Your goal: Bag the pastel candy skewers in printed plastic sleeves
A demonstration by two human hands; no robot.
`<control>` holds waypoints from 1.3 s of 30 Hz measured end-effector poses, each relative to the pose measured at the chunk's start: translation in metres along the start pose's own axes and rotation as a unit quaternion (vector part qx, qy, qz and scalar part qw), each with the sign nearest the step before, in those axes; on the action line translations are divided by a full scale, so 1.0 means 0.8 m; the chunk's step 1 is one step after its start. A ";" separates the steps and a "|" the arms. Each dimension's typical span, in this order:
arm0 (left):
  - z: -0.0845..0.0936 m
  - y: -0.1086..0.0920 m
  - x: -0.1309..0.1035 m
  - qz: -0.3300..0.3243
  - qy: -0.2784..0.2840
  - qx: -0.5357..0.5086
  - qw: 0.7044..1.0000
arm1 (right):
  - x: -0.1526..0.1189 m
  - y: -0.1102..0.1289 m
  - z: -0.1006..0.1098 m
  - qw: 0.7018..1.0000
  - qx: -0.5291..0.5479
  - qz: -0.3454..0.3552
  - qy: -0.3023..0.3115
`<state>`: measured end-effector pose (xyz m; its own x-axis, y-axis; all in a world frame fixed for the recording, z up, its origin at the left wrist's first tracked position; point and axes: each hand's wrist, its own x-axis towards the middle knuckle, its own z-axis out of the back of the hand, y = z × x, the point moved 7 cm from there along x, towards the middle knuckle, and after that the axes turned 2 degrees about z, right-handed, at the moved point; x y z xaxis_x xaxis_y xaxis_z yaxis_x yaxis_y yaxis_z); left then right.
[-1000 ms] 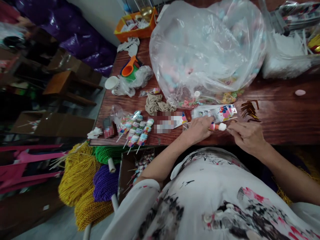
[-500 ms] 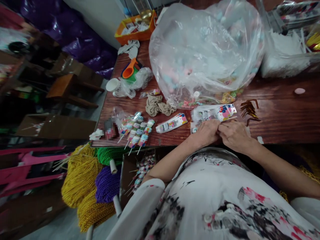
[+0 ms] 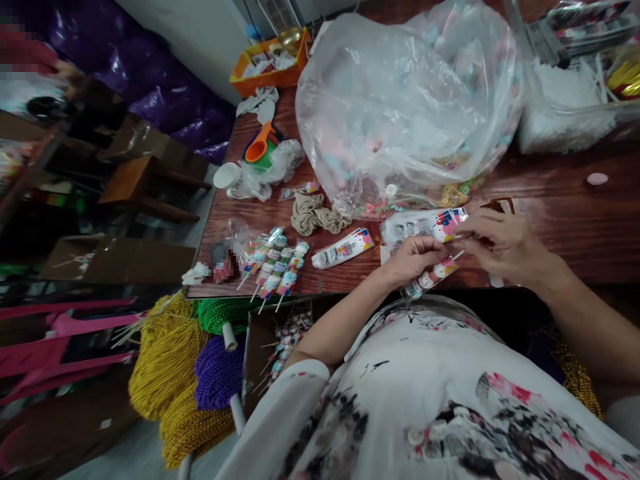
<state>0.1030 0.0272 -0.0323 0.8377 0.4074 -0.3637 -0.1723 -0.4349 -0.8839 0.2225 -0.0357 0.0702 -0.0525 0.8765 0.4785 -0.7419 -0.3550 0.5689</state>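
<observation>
Near the table's front edge, my left hand (image 3: 417, 259) pinches the stick end of a wrapped candy skewer (image 3: 433, 276), which hangs down toward my shirt. Close on its right, my right hand (image 3: 500, 241) has thumb and fingers pressed together at the stick; what they hold is too small to make out. Flat printed wrappers (image 3: 420, 225) lie just behind my hands, and a smaller stack (image 3: 343, 248) lies to the left. Gold twist ties (image 3: 501, 205) are partly hidden behind my right hand. Several packed skewers (image 3: 280, 267) rest at the left front edge.
A large clear bag of candy (image 3: 410, 107) fills the back middle. Further left are a beige cloth (image 3: 316, 215), an orange scoop (image 3: 257, 148) and an orange basket (image 3: 270, 80). A tub of white sticks (image 3: 565, 110) stands at the back right.
The wrapped skewer, hidden before, now shows below my left hand. My right hand has risen and moved right, covering part of the twist ties.
</observation>
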 end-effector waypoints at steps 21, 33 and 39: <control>0.001 -0.019 -0.012 -0.201 -0.185 -0.077 0.959 | -0.058 -0.028 -0.069 0.909 0.241 -0.262 -0.216; -0.006 0.005 -0.022 -0.151 -0.110 -0.032 0.982 | -0.060 -0.010 -0.063 0.932 0.124 -0.151 -0.305; -0.016 0.017 -0.019 -0.092 -0.054 -0.091 0.990 | -0.063 0.000 -0.072 0.926 0.061 -0.115 -0.354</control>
<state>0.0945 0.0047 -0.0346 0.7840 0.5729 -0.2389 0.0834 -0.4786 -0.8741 0.1868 -0.0616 0.0076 0.5811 0.5166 0.6289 -0.5957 -0.2566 0.7611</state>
